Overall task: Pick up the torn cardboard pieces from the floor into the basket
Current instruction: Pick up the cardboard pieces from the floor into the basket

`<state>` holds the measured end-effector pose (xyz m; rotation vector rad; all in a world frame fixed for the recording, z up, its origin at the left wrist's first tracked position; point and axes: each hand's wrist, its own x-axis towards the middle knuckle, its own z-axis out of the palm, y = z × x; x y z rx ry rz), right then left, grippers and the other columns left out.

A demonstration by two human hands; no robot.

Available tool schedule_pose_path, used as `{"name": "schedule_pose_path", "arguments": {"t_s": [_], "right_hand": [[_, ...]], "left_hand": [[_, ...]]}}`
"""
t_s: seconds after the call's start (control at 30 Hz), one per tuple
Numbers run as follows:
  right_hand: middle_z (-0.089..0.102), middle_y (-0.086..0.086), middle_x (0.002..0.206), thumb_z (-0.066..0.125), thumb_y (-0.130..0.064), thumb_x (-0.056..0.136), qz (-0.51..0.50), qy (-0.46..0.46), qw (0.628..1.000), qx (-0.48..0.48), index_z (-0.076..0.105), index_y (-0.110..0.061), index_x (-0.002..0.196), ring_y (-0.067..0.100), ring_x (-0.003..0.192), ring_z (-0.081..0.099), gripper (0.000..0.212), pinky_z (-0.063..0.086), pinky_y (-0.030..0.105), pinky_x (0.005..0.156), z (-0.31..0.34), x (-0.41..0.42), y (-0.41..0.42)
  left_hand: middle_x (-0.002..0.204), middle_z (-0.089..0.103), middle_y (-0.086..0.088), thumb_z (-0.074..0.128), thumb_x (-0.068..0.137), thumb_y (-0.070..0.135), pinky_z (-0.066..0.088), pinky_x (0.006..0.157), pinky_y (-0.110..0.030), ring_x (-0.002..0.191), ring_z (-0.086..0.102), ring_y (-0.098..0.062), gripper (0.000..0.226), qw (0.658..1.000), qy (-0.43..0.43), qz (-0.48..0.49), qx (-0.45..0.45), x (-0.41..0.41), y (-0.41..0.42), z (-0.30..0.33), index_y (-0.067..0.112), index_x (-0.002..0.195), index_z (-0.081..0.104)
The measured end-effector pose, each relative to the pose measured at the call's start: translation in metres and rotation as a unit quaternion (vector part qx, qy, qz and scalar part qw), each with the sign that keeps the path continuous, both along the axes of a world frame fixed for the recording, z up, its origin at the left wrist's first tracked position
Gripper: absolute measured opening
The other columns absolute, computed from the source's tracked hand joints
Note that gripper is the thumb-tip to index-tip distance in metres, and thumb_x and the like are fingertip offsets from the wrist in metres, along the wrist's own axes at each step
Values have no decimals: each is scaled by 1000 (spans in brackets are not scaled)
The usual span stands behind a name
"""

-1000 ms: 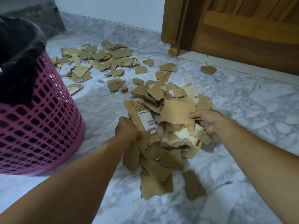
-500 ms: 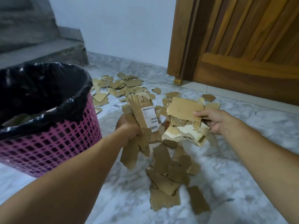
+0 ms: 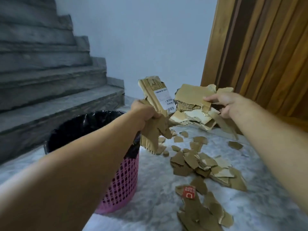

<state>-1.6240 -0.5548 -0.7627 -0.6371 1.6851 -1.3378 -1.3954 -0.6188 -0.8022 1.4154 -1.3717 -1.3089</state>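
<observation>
My left hand (image 3: pixel 144 113) grips a bunch of torn cardboard pieces (image 3: pixel 156 104), the top one bearing a white barcode label. It is raised beside the far right rim of the pink basket (image 3: pixel 122 182), which is lined with a black bag (image 3: pixel 80 129). My right hand (image 3: pixel 224 105) grips a second stack of torn cardboard (image 3: pixel 191 104) held in the air to the right of the first. More brown pieces (image 3: pixel 200 162) lie on the marble floor below, including one with a red sticker (image 3: pixel 188 194).
Grey stone stairs (image 3: pixel 50 77) rise at the left behind the basket. A wooden door (image 3: pixel 260 52) stands at the right, with a pale wall (image 3: pixel 146 39) between them. The marble floor (image 3: pixel 155 197) runs from the basket to the scattered pieces.
Both hands have lifted their cardboard bundles up off the floor pile and toward the basket. My view has tilted up, bringing in the stairs. Some pieces stayed behind on the floor.
</observation>
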Motion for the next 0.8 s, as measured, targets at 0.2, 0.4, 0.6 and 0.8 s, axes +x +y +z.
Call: {"name": "schedule_pose_path", "arguments": {"t_s": [0.2, 0.4, 0.6, 0.8], "right_hand": [[70, 11, 98, 70, -2, 86, 39, 15, 999, -26, 67, -4, 92, 17, 48, 66, 7, 56, 26, 46, 19, 86, -54], [57, 13, 80, 75, 8, 76, 38, 8, 998, -48, 41, -7, 79, 24, 63, 58, 37, 59, 43, 78, -16, 188, -88], [58, 6, 124, 80, -19, 80, 176, 47, 983, 27, 54, -6, 122, 32, 113, 58, 51, 51, 50, 93, -74, 244, -107], [53, 8, 87, 77, -9, 81, 157, 137, 978, 5, 56, -5, 98, 18, 64, 55, 27, 47, 25, 54, -91, 226, -115]], "left_hand": [[85, 57, -3, 78, 75, -1, 47, 46, -29, 69, 57, -15, 46, 993, -48, 91, -56, 93, -26, 29, 11, 111, 51], [103, 59, -8, 80, 72, 0, 51, 62, -35, 85, 59, -23, 57, 979, -90, 177, -54, 170, -46, 5, 12, 116, 46], [120, 53, -6, 82, 74, 34, 49, 79, -36, 101, 57, -25, 78, 973, -212, 90, 0, 205, -44, -38, 5, 132, 40], [123, 60, -13, 72, 82, 44, 47, 91, -35, 113, 57, -29, 64, 943, -318, 83, -57, 214, -44, -68, 0, 125, 55]]}}
